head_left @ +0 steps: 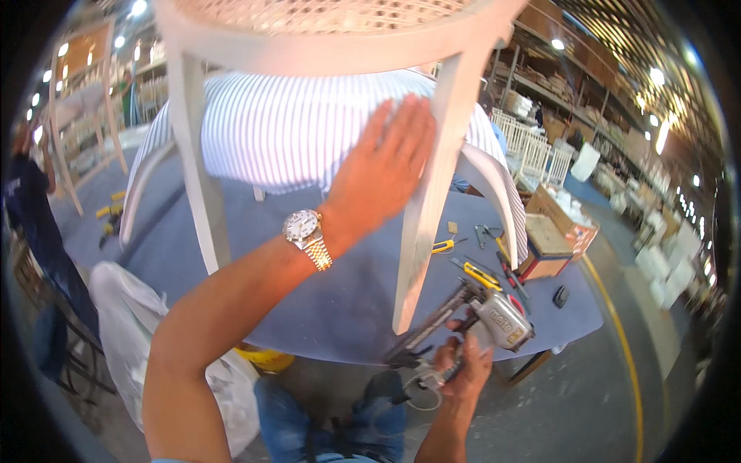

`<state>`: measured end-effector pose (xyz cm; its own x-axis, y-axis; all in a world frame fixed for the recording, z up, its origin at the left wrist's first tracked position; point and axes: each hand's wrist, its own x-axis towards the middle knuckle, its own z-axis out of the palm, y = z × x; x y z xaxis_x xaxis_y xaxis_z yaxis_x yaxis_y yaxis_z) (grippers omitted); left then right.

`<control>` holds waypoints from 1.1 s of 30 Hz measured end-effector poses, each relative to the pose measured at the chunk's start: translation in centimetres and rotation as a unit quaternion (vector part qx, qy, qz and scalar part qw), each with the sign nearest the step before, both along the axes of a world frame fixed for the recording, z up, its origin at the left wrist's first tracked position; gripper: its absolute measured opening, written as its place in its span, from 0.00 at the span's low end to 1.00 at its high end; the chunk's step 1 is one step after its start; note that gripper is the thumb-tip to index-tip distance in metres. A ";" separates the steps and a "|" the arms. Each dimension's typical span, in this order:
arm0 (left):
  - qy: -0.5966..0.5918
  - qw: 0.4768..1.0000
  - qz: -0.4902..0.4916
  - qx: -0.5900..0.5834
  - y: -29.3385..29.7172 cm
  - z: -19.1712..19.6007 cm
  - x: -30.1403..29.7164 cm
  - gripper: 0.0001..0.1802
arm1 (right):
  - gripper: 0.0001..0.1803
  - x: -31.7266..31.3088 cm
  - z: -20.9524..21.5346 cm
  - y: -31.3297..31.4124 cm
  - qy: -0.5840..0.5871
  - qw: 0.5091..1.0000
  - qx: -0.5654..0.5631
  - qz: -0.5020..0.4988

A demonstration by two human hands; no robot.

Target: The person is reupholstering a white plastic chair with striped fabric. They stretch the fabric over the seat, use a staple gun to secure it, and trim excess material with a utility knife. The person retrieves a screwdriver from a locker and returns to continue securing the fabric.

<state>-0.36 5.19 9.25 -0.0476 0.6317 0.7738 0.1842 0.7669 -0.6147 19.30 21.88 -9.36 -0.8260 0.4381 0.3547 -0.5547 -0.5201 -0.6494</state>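
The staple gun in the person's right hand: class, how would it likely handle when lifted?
The staple gun looks metal-bodied, so probably heavy and rigid. Its long magazine sticks out from the right hand, so it may feel front-heavy. The trailing hose could tug.

An open brown cardboard box [557, 218] sits at the table's right edge.

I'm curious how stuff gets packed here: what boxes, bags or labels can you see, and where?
Cardboard box: right end of the blue table, brown, squarish, flat top.
Open carton: just behind it, brown with orange side, white items inside.
Plastic bag: floor at lower left, whitish, crumpled.
Label on the nail gun: small dark patch, grey body.
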 end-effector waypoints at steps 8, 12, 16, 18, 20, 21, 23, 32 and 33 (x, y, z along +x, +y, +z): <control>-0.463 0.688 -0.524 0.193 -7.2 -6.8 13.4 0.29 | 0.28 -2.9 -2.4 12.3 -0.304 0.702 0.596 -0.242; -0.413 0.459 -0.762 0.195 -12.1 -6.4 18.0 0.25 | 0.35 -9.7 -6.0 14.6 -0.290 0.593 0.716 -0.227; -0.365 0.463 -0.804 0.080 -14.4 -5.7 18.6 0.26 | 0.37 -15.0 -9.3 13.3 -0.322 0.567 0.728 -0.213; -0.390 0.485 -0.780 0.063 -15.1 -5.3 18.8 0.25 | 0.33 -16.4 -9.3 11.9 -0.239 0.569 0.742 -0.259; -0.371 0.492 -0.785 0.067 -15.0 -5.1 18.8 0.25 | 0.29 -16.8 -8.1 9.9 -0.178 0.560 0.747 -0.311; -0.366 0.478 -0.793 0.098 -14.6 -5.0 19.2 0.25 | 0.23 -17.4 -6.9 8.7 -0.099 0.676 0.666 -0.299; -0.364 0.436 -0.803 0.181 -13.5 -5.0 19.8 0.25 | 0.23 -17.9 -4.1 5.7 -0.039 0.901 0.403 -0.156; -0.421 0.435 -0.785 0.136 -15.8 -7.0 18.7 0.29 | 0.27 -17.9 1.0 -2.6 -0.027 0.863 0.414 -0.288; -0.417 0.440 -0.785 0.127 -15.7 -7.1 18.5 0.30 | 0.27 -17.8 0.8 -2.6 -0.024 0.868 0.406 -0.287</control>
<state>18.12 -10.51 2.19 -0.0423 0.2909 0.9558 0.6892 -0.6841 0.2387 1.46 19.26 -8.54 -0.5767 0.4040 0.7101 -0.5340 0.4715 -0.7018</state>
